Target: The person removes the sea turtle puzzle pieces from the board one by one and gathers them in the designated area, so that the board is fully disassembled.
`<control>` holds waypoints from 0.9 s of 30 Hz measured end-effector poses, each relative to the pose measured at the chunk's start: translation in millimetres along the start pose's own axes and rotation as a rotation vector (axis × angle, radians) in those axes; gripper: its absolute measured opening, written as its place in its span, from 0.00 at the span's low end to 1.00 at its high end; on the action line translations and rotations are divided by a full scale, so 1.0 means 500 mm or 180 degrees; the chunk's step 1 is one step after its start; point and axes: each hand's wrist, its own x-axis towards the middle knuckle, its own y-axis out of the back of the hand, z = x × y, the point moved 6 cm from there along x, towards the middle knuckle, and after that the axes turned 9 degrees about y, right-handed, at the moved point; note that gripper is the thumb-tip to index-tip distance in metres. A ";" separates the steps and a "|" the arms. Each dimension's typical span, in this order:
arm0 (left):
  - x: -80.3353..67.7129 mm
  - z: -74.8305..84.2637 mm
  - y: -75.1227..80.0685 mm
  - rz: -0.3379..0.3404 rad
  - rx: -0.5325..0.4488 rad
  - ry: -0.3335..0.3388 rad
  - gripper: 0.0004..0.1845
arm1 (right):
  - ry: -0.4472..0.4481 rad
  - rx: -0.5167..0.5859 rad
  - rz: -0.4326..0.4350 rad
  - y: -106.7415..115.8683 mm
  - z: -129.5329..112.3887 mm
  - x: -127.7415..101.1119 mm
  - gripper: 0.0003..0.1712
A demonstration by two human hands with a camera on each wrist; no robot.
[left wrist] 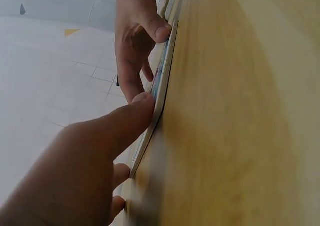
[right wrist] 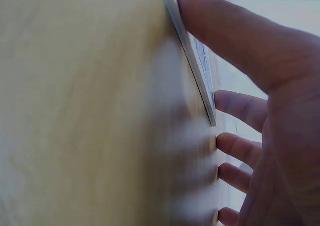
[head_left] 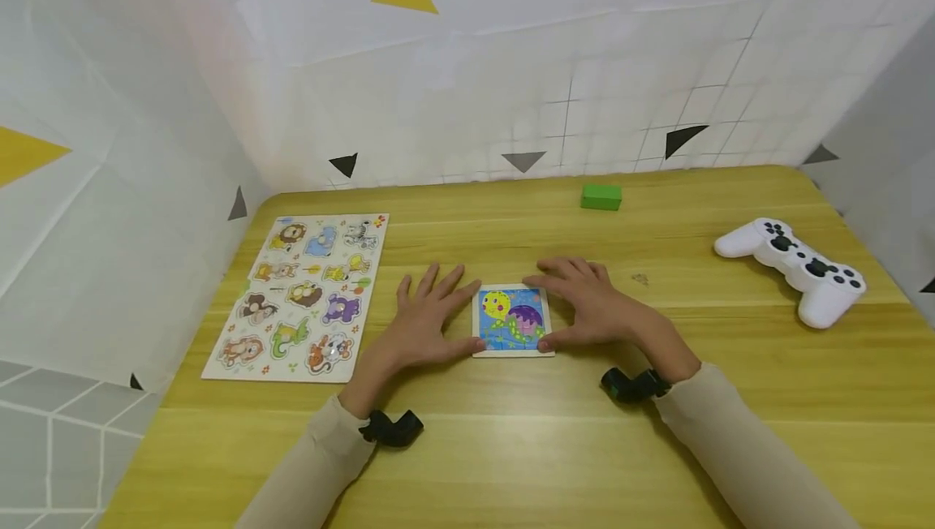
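Both hands lie flat with fingers straight: the left hand [head_left: 427,322] at 9 o'clock and the right hand [head_left: 595,310] at 3 o'clock of the small square picture puzzle board [head_left: 513,321] mid-table, thumbs touching its edges. Wrist views show how thin it is.

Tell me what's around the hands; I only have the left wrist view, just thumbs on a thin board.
Observer: The board is a small square puzzle with a yellow and purple picture, lying flat on the wooden table.
Operator: Where do the hands sit?
Observer: The left hand is spread at its left edge, the right hand at its right edge, thumbs on the near corners.
Operator: Anything else nearby?
Observer: An animal puzzle board lies far left, a white game controller far right, and a green block behind.
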 end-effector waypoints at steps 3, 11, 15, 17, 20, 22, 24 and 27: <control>0.000 0.000 -0.003 -0.0001 0.0067 0.0039 0.49 | 0.0001 -0.0001 0.0021 -0.001 0.002 0.001 0.56; 0.000 0.004 -0.001 0.0085 0.0100 0.0061 0.51 | -0.0099 0.0059 0.0034 0.003 0.013 0.000 0.54; 0.003 0.006 0.004 0.0168 0.0046 0.0054 0.48 | -0.0159 0.0122 0.0049 0.005 0.018 -0.001 0.54; 0.004 0.007 0.007 0.0224 0.0000 0.0014 0.45 | -0.0192 0.0133 0.0059 0.006 0.021 -0.001 0.55; 0.004 0.012 0.009 0.0259 -0.0122 -0.0120 0.40 | -0.0237 0.0113 0.0079 0.007 0.025 -0.001 0.55; 0.003 0.016 0.009 0.0245 -0.0214 -0.0254 0.36 | -0.0264 0.0096 0.0091 0.008 0.026 -0.001 0.55; 0.002 0.020 0.008 0.0230 -0.0272 -0.0384 0.33 | -0.0282 0.0080 0.0110 0.010 0.026 -0.001 0.55; 0.001 0.022 0.006 0.0230 -0.0306 -0.0530 0.29 | -0.0294 0.0055 0.0130 0.012 0.026 -0.001 0.55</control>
